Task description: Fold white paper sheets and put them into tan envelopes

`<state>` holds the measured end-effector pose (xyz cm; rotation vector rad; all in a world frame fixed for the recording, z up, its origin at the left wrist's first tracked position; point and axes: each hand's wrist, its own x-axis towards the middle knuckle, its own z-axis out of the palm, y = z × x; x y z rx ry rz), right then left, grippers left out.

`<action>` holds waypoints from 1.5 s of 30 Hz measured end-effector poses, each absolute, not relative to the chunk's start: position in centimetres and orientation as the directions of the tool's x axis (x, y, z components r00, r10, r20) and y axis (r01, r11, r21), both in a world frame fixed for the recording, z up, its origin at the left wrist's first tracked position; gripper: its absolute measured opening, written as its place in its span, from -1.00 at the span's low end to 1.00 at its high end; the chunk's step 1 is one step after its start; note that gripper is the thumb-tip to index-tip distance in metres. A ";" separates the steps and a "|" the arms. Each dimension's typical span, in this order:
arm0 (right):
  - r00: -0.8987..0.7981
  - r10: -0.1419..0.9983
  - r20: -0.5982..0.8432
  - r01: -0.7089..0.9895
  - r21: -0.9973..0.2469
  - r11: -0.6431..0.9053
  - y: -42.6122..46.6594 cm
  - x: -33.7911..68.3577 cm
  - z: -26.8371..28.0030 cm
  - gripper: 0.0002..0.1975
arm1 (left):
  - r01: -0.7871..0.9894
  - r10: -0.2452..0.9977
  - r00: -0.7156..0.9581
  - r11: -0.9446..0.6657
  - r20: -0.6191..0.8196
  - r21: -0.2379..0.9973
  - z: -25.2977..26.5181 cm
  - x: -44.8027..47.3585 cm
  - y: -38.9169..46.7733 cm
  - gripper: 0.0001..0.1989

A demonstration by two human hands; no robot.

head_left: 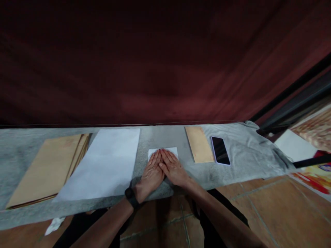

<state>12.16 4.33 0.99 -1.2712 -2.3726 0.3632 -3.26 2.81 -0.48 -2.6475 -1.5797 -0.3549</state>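
Note:
A small white piece of paper, apparently folded [173, 151], lies on the grey cloth in front of me, its far edge and corners showing past my fingers. Both palms rest flat on it, side by side, with the fingertips meeting near the middle. My left hand [153, 173] has its fingers stretched out, and a black band is on that wrist. My right hand [174, 169] also lies with fingers extended, its thumb against the left hand. Most of the paper is hidden beneath them, and neither hand grips anything.
Left of my hands lies a large white sheet [103, 165], beside a stack of brown envelopes [49, 165]. To the right are a tan envelope [199, 144] and a phone [220, 150]. A dark red curtain [155, 69] hangs behind the grey cloth [248, 155]. Tiled floor [258, 203] shows below.

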 end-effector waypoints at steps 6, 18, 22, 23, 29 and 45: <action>-0.417 0.883 0.214 0.821 -0.327 0.467 3.9 12.8 0.0 -0.40 | 0.891 0.880 0.427 -0.448 0.206 0.066 -0.4 -2.9 2.9 -0.40; -0.286 0.932 0.225 0.923 -0.197 0.331 3.8 15.0 -0.9 -0.37 | 0.942 0.931 0.302 -0.325 0.205 0.084 0.0 -3.8 3.1 -0.40; -0.264 0.936 0.233 0.933 -0.186 0.310 3.8 15.4 -0.9 -0.38 | 0.952 0.936 0.275 -0.298 0.221 0.075 0.1 -3.7 3.0 -0.39; -0.263 0.935 0.237 0.934 -0.183 0.308 3.8 15.4 -0.9 -0.39 | 0.954 0.936 0.269 -0.292 0.227 0.071 0.1 -3.7 3.0 -0.39; -0.251 0.936 0.245 0.944 -0.150 0.293 3.8 15.4 -0.8 -0.41 | 0.963 0.944 0.235 -0.258 0.230 0.075 0.6 -3.0 2.6 -0.41; -0.308 0.904 0.297 0.845 -0.352 0.404 4.1 13.7 0.0 -0.46 | 0.885 0.854 0.433 -0.463 0.289 0.043 0.6 -2.3 2.7 -0.46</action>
